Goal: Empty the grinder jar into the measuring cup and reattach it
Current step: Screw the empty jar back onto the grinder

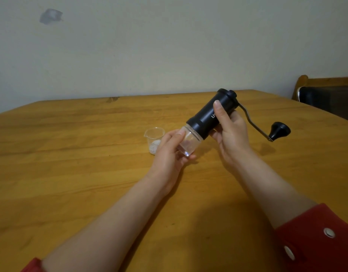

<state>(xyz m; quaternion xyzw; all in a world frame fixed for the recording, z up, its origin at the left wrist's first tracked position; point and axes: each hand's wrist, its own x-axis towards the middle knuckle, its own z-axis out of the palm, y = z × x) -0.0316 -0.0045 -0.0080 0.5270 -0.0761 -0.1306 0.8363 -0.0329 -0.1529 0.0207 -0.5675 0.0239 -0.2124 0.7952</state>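
A black hand grinder (206, 114) is held tilted above the table, its top pointing up and away. My right hand (230, 132) grips its black body. Its crank handle with a black knob (280, 130) sticks out to the right. A clear glass jar (188, 142) sits against the grinder's lower end, and my left hand (169, 152) holds it with fingers curled round it. The jar looks nearly empty. A small clear measuring cup (154, 137) stands on the table just left of my left hand, with whitish ground material at its bottom.
The wooden table (81, 154) spreads wide around my hands. A wooden chair back with a dark item (326, 95) stands at the far right, beyond the table edge. A pale wall lies behind.
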